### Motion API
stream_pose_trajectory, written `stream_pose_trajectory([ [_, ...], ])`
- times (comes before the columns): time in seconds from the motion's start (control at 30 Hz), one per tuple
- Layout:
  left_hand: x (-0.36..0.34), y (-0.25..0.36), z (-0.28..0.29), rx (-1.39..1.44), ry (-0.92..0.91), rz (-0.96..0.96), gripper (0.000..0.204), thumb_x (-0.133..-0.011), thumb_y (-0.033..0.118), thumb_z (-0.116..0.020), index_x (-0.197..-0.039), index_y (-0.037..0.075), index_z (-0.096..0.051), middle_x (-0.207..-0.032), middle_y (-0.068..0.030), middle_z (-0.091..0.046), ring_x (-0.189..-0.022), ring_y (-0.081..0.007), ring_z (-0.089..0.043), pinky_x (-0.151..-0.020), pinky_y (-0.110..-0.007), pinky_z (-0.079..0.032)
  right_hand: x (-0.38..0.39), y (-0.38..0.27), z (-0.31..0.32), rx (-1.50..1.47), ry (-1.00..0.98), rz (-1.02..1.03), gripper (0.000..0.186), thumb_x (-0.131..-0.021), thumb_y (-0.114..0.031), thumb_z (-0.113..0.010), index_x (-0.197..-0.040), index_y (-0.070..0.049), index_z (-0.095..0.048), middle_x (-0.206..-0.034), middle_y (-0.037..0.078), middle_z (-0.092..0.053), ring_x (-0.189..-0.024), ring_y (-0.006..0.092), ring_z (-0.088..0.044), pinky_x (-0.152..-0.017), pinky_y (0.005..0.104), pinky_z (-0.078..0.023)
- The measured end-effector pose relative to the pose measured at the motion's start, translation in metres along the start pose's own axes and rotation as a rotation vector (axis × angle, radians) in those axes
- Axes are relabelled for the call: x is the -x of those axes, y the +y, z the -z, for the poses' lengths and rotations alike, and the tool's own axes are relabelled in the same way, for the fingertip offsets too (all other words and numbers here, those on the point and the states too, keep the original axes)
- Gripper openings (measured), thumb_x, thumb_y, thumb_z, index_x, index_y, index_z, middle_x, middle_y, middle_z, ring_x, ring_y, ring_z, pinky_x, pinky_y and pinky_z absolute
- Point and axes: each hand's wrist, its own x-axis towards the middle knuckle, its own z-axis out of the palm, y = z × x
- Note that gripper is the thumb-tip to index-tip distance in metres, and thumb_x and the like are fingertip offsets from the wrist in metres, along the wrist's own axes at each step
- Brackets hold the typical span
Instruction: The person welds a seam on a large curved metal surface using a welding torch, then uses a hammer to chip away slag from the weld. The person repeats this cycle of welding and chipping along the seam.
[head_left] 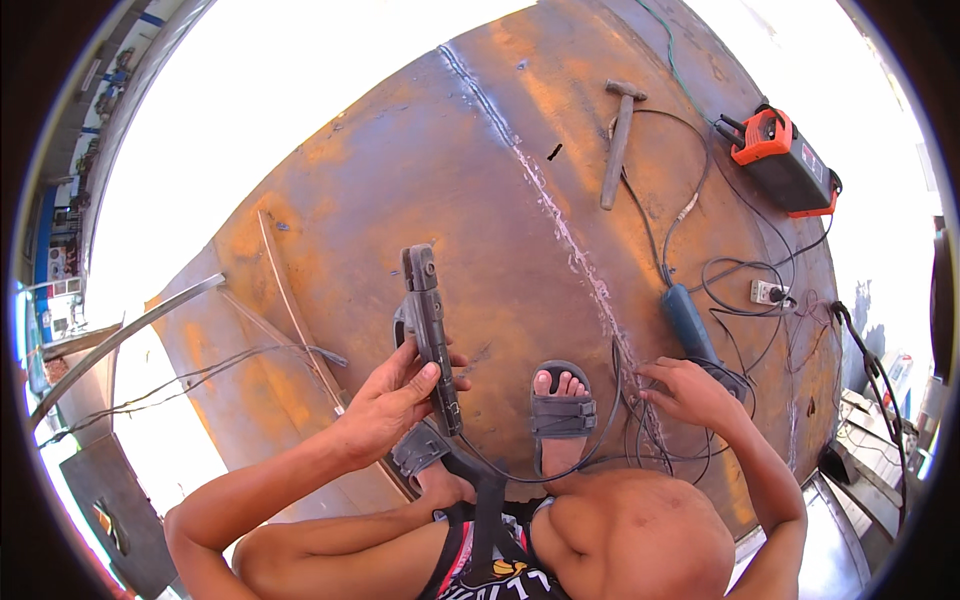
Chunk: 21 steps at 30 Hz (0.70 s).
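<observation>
My left hand (395, 405) grips a long grey hand tool (428, 330), like a welding electrode holder, held upright over the rusty steel surface (400, 190). A dark cable (590, 445) runs from the tool's lower end past my sandalled foot (562, 405). My right hand (690, 392) rests with fingers spread on a tangle of cables beside the weld seam (565, 235). It lies just below a blue-grey angle grinder (690, 320) and holds nothing that I can see.
A hammer (620, 140) lies on the plate at the top. An orange and black welding machine (785, 160) sits at the upper right, with a power strip (768, 292) below it. A thin rod (290, 300) and a metal bar (130, 335) lie at the left.
</observation>
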Motion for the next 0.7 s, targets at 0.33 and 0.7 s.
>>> stream_pose_trajectory([
  [0.33,-0.106,-0.059,-0.027,0.171,-0.245,-0.052,0.05,-0.112,0.033,-0.046,-0.156,0.014,-0.032,-0.147,-0.0091,-0.05,-0.129,-0.0261,-0.059,-0.105,-0.043,-0.05,-0.073,-0.043,-0.002,-0.842,0.307,-0.143,0.033,-0.103,-0.018,-0.062,-0.13,0.001,-0.062,-0.106,0.017,-0.072,-0.088,0.0262,-0.074,-0.078,0.0377,-0.058],
  [0.7,-0.161,-0.096,-0.051,-0.437,0.091,-0.343,0.053,-0.109,0.03,-0.057,-0.152,0.003,-0.042,-0.14,-0.0097,-0.06,-0.131,-0.021,-0.056,-0.108,-0.038,-0.046,-0.116,-0.075,-0.067,-1.015,0.361,-0.121,0.074,-0.097,-0.012,-0.069,-0.157,-0.002,-0.027,-0.104,0.021,-0.065,-0.089,0.03,-0.071,-0.076,0.0418,-0.055],
])
